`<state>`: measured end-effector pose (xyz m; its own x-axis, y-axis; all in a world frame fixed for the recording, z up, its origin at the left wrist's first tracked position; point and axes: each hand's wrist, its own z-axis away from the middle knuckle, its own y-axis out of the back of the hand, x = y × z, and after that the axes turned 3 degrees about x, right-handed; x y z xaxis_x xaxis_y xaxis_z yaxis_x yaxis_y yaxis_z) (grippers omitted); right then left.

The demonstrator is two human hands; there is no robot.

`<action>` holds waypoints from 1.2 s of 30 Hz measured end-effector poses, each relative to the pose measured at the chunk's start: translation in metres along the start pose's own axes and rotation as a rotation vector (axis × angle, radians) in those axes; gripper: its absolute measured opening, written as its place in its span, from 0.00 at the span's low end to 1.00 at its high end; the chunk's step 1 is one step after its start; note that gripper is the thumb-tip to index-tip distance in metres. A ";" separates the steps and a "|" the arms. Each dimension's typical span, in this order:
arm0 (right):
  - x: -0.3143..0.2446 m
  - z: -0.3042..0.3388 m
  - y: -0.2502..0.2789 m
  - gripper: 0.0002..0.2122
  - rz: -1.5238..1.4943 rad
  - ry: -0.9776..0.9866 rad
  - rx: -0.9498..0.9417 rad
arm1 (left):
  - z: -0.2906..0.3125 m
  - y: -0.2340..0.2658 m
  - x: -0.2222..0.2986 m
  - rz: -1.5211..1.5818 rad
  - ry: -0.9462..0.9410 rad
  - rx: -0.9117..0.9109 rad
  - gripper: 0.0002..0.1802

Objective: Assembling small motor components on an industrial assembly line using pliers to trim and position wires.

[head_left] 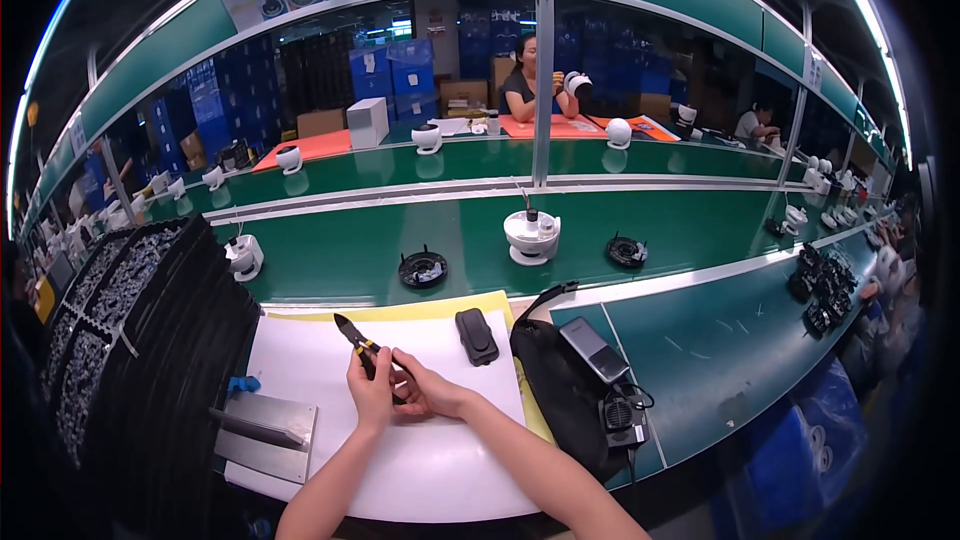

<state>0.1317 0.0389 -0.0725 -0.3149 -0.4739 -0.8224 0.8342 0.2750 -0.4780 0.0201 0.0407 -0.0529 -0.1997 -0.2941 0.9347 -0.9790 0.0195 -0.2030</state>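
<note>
My left hand point(368, 387) grips the handles of a small pair of black cutting pliers point(352, 333), whose tip points up and to the left over a white mat point(430, 460). My right hand point(425, 392) rests against the left one, fingers curled around the lower end of the pliers. Whether something small sits between the fingers is hidden. A black oblong device point(476, 335) lies on the mat just to the right of my hands.
A metal plate point(262, 432) with a dark bar lies at the mat's left, beside black trays point(120, 300) of small parts. A black bag point(560, 390) with a phone and small fan sits right. White round housings and black discs stand on the green conveyor point(340, 250). A person works behind it.
</note>
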 end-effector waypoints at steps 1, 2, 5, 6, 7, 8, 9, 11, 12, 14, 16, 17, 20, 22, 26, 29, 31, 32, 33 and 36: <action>-0.002 0.000 0.004 0.25 -0.077 -0.027 -0.056 | 0.001 -0.009 0.004 0.032 -0.019 0.012 0.09; -0.006 0.006 0.002 0.25 -0.084 -0.029 -0.052 | 0.002 -0.014 0.005 0.064 -0.033 0.023 0.08; -0.012 0.010 0.003 0.26 -0.182 0.027 -0.068 | -0.006 -0.007 0.001 0.101 0.207 -0.172 0.14; -0.011 0.010 0.004 0.26 -0.173 0.036 -0.072 | -0.012 -0.005 0.003 0.235 0.421 -0.293 0.18; -0.011 0.011 0.006 0.26 -0.236 0.038 -0.163 | -0.021 0.001 -0.007 0.234 0.483 -0.396 0.26; -0.010 0.012 0.008 0.26 -0.303 0.039 -0.248 | -0.022 0.002 -0.007 0.236 0.478 -0.403 0.26; -0.009 0.009 0.010 0.28 -0.323 0.019 -0.256 | -0.023 0.003 -0.006 0.253 0.504 -0.447 0.24; -0.007 0.004 0.008 0.30 -0.310 0.017 -0.220 | -0.027 0.011 -0.014 0.282 0.522 -0.528 0.26; -0.006 0.003 0.007 0.32 -0.301 0.007 -0.187 | -0.029 0.018 -0.018 0.283 0.523 -0.527 0.26; -0.008 0.003 0.008 0.32 -0.239 0.014 -0.253 | -0.030 0.026 -0.022 0.406 0.617 -0.510 0.22; -0.008 0.002 0.006 0.31 -0.189 0.047 -0.043 | -0.031 0.024 -0.018 0.401 0.606 -0.502 0.21; -0.008 0.000 0.002 0.29 -0.201 0.086 0.103 | -0.037 0.026 -0.022 0.446 0.539 -0.517 0.21; 0.008 -0.012 -0.007 0.24 0.343 0.563 0.646 | -0.039 0.021 -0.025 0.448 0.408 -0.404 0.20; 0.010 -0.005 -0.010 0.20 0.727 0.711 0.761 | -0.040 0.020 -0.026 0.400 0.309 -0.261 0.20; 0.020 -0.009 -0.013 0.27 0.855 0.820 0.715 | -0.041 0.022 -0.034 0.362 0.304 -0.096 0.27; 0.020 -0.010 -0.014 0.31 0.957 0.849 0.677 | -0.039 0.024 -0.033 0.309 0.306 -0.073 0.30; 0.019 -0.009 -0.015 0.32 0.956 0.904 0.619 | -0.039 0.025 -0.031 0.298 0.301 -0.054 0.30; 0.018 -0.008 -0.016 0.32 0.958 0.901 0.617 | -0.038 0.025 -0.030 0.282 0.316 -0.040 0.30; 0.016 -0.007 -0.016 0.31 0.893 0.802 0.598 | -0.038 0.025 -0.030 0.266 0.330 -0.027 0.31; 0.006 -0.001 -0.019 0.27 0.841 0.635 0.569 | -0.041 0.029 -0.040 0.274 0.368 -0.035 0.30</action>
<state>0.1129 0.0318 -0.0688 0.3914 0.2188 -0.8938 0.9160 -0.1851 0.3559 -0.0022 0.0922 -0.0841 -0.4467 0.0855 0.8906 -0.8876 0.0828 -0.4531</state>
